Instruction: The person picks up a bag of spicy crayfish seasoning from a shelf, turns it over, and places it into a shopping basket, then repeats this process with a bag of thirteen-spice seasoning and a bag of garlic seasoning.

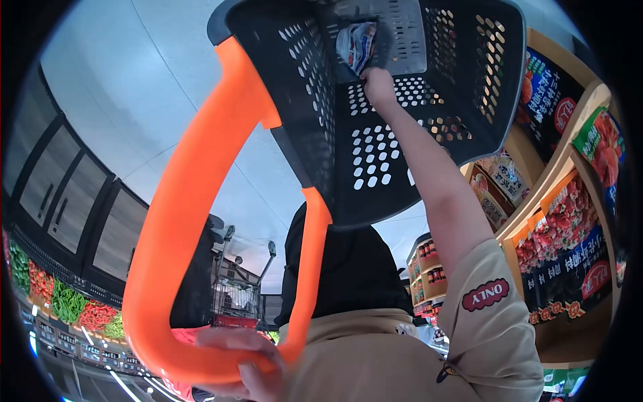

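A black perforated shopping basket fills the upper middle of the head view, tilted with its inside facing me. Its large orange handle loops down on the left. My left hand is wrapped round the handle's bottom bar, near my body. Reaching into the basket, my right hand is closed on the end of a small blue, white and red packet. The packet lies against the basket's inner wall, looking crumpled. My right fingertips are partly hidden.
Shelves of packaged goods curve along the right. Black cabinets and a vegetable display line the left. A shopping cart appears upside down behind the handle, beside a person in dark trousers. Pale floor spreads upper left.
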A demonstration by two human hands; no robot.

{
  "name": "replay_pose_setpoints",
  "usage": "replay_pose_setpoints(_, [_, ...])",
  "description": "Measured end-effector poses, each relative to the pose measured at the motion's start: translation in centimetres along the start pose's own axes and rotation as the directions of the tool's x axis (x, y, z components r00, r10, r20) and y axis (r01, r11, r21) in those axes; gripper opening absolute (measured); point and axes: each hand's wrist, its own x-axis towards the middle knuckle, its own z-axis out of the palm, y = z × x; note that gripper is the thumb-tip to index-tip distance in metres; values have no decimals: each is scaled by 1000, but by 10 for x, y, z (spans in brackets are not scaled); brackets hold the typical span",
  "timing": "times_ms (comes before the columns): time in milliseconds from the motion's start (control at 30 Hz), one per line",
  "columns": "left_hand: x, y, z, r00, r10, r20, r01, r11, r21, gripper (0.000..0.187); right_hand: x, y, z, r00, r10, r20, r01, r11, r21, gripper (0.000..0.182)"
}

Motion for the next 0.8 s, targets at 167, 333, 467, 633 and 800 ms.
replay_pose_setpoints(167, [13, 23, 37, 993, -10, -118, 6, 999, -37, 62, -35, -28, -62, 994, 92, -55, -70, 949, 307, 15])
replay_pose_setpoints(333, [13, 26, 36, 998, 2, -57, -8, 996, -91, 57, -111, -59, -120, 964, 139, -226, 10, 832, 555, 14])
replay_pose_setpoints(467, [14, 28, 35, 998, 58, 19, -56, 995, -78, 57, -194, -77, -187, 947, 211, -244, 12, 732, 681, 15])
replay_pose_setpoints(633, [10, 20, 30, 893, 444, -75, -406, 866, 292, 61, -301, -92, -248, 890, 277, -363, 52, 729, 682, 18])
replay_pose_setpoints(800, [-23, 35, 40, 582, 795, 173, -775, 477, 414, 74, -384, -108, -297, 824, 334, -457, 146, 655, 742, 21])
